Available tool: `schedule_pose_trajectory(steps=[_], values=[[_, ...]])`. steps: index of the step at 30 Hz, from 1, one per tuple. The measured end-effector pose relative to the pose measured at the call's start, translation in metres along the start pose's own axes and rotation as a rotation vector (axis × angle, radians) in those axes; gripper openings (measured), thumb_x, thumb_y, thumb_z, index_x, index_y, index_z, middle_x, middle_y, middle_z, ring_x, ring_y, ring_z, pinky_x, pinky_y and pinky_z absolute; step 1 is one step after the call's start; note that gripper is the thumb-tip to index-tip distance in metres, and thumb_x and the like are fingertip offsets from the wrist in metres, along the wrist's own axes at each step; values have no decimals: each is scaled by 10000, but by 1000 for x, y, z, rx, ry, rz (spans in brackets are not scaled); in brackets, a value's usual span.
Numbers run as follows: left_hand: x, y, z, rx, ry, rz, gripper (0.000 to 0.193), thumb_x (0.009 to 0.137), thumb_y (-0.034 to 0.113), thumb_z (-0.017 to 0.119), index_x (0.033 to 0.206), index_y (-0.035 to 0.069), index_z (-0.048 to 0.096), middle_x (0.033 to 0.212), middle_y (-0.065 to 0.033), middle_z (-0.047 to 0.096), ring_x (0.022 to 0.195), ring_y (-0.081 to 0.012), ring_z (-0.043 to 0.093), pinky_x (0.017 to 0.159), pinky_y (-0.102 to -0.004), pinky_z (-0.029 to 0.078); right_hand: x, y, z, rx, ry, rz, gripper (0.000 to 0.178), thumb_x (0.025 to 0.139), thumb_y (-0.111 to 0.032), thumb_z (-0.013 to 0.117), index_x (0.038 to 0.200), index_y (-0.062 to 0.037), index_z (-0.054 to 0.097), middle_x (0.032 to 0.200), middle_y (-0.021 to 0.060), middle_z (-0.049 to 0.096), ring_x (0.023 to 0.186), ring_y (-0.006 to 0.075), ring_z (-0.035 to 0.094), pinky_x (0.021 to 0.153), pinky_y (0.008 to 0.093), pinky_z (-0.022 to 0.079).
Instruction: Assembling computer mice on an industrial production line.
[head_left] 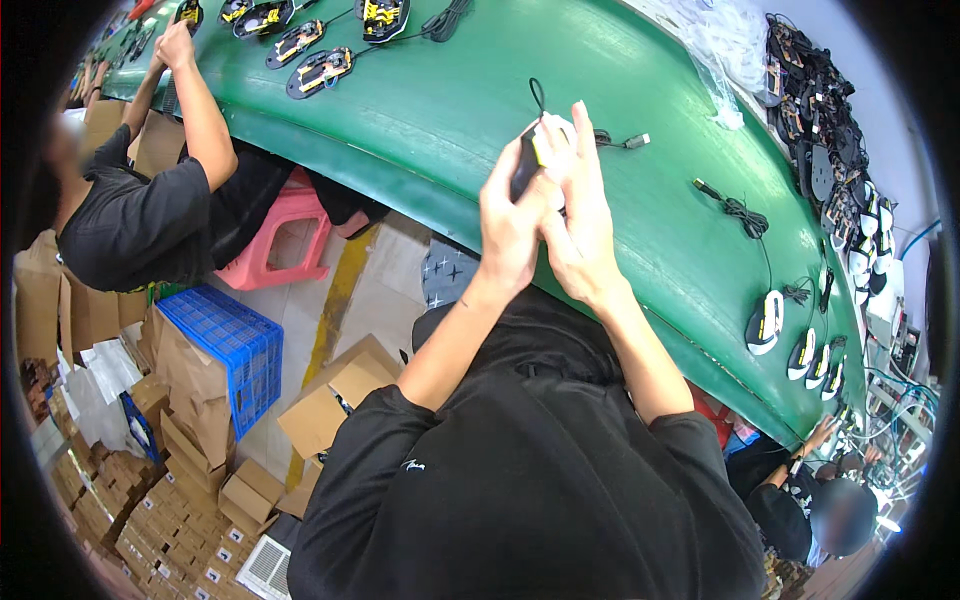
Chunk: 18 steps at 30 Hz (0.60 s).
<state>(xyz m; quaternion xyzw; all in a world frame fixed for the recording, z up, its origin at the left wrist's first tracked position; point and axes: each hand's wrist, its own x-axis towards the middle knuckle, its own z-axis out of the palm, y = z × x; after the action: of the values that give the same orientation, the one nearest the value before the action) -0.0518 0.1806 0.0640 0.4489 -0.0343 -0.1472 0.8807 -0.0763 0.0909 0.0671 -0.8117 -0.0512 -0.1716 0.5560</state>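
A black and white computer mouse with a touch of yellow is held up between my two hands over the green work surface. My left hand wraps round its dark side, fingers closed. From the other side my right hand presses against it, thumb bent in and fingers stretched along it; its palm side hides much of the mouse. A black cable loop sticks up past the fingertips. Behind my right hand a cable plug lies on the surface.
Opened mice lie at the far left of the green table; white-and-black mice with bundled cables lie at the right. Dark parts pile along the far right edge. Co-workers sit at both sides. A blue crate and cartons stand at lower left.
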Motion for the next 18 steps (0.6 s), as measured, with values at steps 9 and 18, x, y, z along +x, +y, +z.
schedule_pose_trajectory(steps=[9, 18], values=[[21, -18, -32, -420, 10, -31, 505, 909, 267, 583, 1293, -36, 455, 1210, -189, 585, 1102, -281, 593, 970, -415, 485, -19, -7, -24, 556, 190, 623, 633, 732, -75, 800, 1273, 80, 509, 1172, 185, 634, 1039, 196, 638, 894, 306, 513], [29, -34, -47, -778, -306, -162, 422, 678, 87, 750, 1046, 92, 543, 993, -126, 626, 995, -293, 587, 939, -425, 484, -26, -21, -41, -7, 91, 183, 489, 692, -169, 837, 1124, -34, 653, 1064, 105, 694, 935, 177, 671, 851, 298, 506]])
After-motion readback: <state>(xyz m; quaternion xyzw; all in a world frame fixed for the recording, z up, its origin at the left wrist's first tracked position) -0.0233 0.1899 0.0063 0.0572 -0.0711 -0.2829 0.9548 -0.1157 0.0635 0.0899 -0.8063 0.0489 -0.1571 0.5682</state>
